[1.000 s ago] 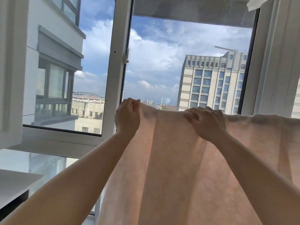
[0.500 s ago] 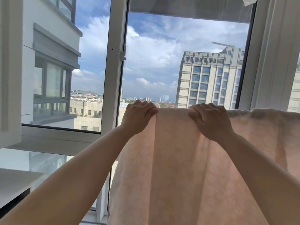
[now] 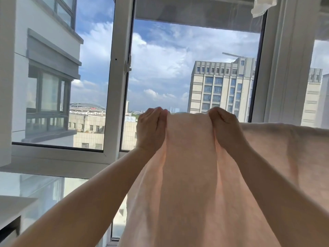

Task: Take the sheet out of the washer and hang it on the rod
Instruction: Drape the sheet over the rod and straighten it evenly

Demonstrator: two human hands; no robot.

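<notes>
A pale pink sheet [image 3: 188,175] hangs in front of me, draped over a rod that the cloth hides. Its top fold runs level from the middle of the view to the right edge. My left hand [image 3: 151,129] grips the sheet's left top edge with curled fingers. A short way to the right, my right hand [image 3: 226,127] grips the top fold, and the cloth bunches between the two hands. The washer is out of view.
A white window frame [image 3: 117,86] stands right behind the sheet, with an open pane showing sky and buildings. A white cloth [image 3: 261,6] hangs at the top right. A white ledge [image 3: 16,205] sits at the lower left.
Both hands have moved closer together along the top fold, the left hand sliding right. The sheet's left edge has gathered rightward with it, and the fingers now curl tighter on the cloth.
</notes>
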